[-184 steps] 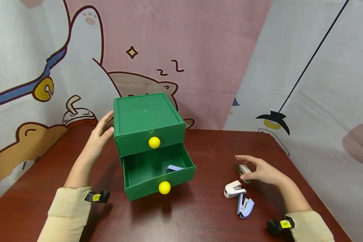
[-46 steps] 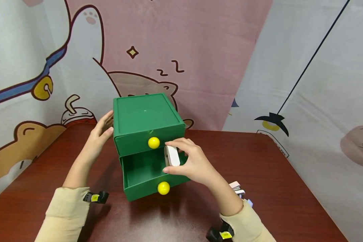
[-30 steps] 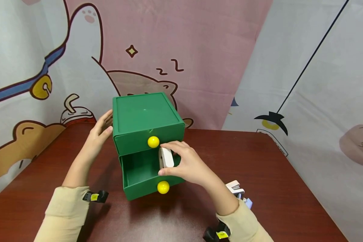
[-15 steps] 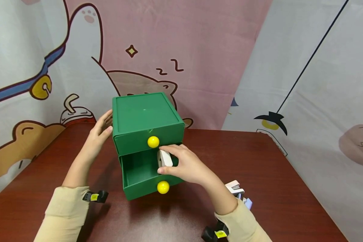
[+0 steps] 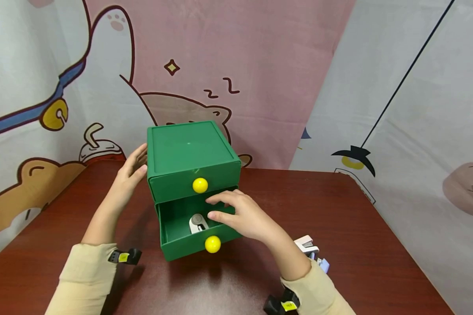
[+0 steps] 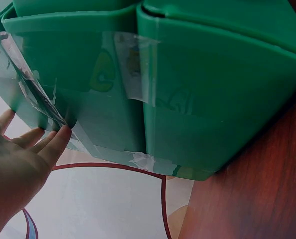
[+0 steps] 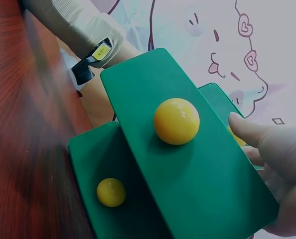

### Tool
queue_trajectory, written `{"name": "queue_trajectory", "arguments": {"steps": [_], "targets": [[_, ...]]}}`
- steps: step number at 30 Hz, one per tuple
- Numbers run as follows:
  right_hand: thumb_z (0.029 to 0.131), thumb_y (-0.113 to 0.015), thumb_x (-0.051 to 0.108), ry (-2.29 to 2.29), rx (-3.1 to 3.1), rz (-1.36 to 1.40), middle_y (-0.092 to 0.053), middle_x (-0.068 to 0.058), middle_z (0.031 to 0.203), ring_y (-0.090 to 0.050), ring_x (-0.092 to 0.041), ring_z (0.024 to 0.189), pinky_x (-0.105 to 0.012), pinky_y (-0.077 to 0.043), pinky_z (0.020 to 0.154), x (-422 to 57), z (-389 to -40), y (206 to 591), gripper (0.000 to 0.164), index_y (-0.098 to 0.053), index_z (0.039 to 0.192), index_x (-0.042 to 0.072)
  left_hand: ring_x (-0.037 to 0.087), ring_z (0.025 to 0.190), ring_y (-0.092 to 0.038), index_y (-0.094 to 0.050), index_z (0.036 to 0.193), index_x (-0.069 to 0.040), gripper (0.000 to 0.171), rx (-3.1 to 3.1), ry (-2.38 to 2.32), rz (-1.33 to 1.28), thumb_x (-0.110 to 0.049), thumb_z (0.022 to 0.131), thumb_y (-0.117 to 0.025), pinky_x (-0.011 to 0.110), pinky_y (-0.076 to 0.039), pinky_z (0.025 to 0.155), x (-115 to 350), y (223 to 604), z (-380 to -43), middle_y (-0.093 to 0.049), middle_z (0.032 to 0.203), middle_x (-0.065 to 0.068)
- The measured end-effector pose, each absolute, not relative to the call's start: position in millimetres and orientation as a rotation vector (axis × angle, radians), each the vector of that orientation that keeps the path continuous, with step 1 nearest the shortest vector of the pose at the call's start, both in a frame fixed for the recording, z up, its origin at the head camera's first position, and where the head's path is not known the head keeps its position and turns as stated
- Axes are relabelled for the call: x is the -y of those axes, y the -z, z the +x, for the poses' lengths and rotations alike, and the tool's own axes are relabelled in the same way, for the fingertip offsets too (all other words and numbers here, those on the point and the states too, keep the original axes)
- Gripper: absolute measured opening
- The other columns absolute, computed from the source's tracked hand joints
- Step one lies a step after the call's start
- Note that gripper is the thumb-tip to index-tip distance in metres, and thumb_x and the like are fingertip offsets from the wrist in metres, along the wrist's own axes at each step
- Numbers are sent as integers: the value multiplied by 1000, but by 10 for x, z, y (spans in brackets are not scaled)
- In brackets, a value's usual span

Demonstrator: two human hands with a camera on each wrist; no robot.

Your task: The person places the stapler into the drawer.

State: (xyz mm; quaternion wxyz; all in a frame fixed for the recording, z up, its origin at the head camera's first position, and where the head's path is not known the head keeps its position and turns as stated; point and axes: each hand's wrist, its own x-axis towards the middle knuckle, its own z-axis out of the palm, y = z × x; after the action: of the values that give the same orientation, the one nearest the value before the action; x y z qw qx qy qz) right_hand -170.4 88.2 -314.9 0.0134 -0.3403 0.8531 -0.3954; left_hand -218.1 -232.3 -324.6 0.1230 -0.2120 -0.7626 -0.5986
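Okay, I see the stapler (image 5: 197, 223) inside the drawer (image 5: 181, 249), by its front edge; right hand (image 5: 244, 213) over the right edge, fingers parted, empty. Left hand (image 5: 128, 173) lies straight-fingered against the cabinet (image 5: 189, 148); a hasty right-hand lift could knock it askew.

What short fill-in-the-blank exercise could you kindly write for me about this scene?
1. A white stapler lies inside the pulled-out ____.
2. The ____ hand is nearer that stapler.
3. The cabinet is colored ____.
4. Its round knobs are colored ____.

Missing words: drawer; right; green; yellow.
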Motion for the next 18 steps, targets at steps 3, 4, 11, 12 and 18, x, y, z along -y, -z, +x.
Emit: {"name": "queue_trajectory", "arguments": {"steps": [3,4,11,12,18], "targets": [[91,-67,29,1295,-2627,-1097,-63,0,117,-52,-21,101,-41,-45,84,-919,-1708,3156,35,-66,122,13,30,139,-23,-22,154,-19,56,2223,1745,-616,-21,102,-41,37,-30,103,2322,3248,-2179,-24,154,15],[91,-67,29,1311,-2626,-1108,-63,0,117,-53,-21,101,-42,-45,84,-935,-1707,3156,34,-66,122,13,30,139,-23,-22,154,-19,56,2223,1744,-615,-21,102,-41,37,-30,103,2321,3247,-2178,-24,154,15],[88,-71,28,1412,-2677,-1207,-63,2,113,-54,-24,100,-39,-46,75,-1090,-1673,3154,31,-69,118,18,31,139,-23,-22,154,-19,56,2225,1741,-616,-21,102,-41,41,-29,104,2318,3241,-2178,-24,154,14],[88,-71,27,1417,-2693,-1218,-63,4,113,-54,-24,99,-37,-46,73,-1117,-1666,3155,31,-69,117,19,31,139,-23,-22,154,-19,56,2224,1742,-617,-21,102,-41,40,-29,103,2318,3242,-2179,-24,154,14],[86,-74,21,1450,-2736,-1282,-62,8,116,-56,-17,104,-37,-47,83,-1288,-1626,3160,31,-69,117,17,31,139,-23,-22,154,-18,56,2219,1743,-620,-20,102,-41,36,-30,102,2319,3252,-2182,-24,154,15]]}}
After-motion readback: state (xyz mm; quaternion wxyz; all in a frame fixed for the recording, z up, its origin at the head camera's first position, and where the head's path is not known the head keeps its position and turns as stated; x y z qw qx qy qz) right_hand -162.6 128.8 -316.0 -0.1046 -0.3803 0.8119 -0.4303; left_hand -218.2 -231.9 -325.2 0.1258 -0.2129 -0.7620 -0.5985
